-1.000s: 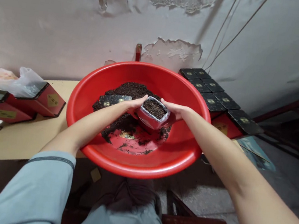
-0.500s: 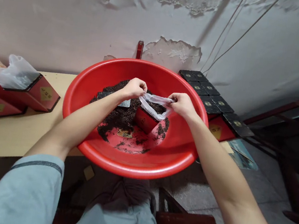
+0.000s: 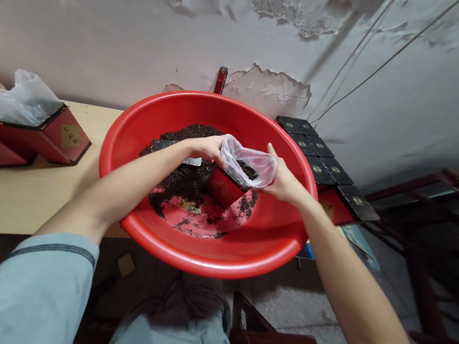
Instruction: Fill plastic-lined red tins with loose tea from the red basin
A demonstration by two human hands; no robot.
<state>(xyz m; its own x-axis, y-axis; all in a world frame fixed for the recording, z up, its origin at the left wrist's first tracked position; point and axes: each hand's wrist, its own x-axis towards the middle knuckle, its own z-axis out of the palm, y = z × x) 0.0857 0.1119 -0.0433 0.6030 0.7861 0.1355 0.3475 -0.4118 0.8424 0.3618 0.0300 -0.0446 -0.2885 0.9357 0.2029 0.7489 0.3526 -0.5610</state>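
Thumb (image 3: 272, 149) raised, the right hand (image 3: 283, 181) spreads against a cloudy plastic liner (image 3: 264, 172); the left hand (image 3: 212, 150) touches its opposite side, pinching or not, unclear. Below, a red box (image 3: 225, 189) stands near the basin's (image 3: 208, 266) middle, beside dark loose material (image 3: 196, 131) heaped toward its far-left edge. Uneven pressure could tip the box; a slipping liner could spill its contents.

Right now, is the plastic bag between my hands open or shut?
Open: the plastic bag rises above the red box, its mouth spread wide, with dark contents visible inside.
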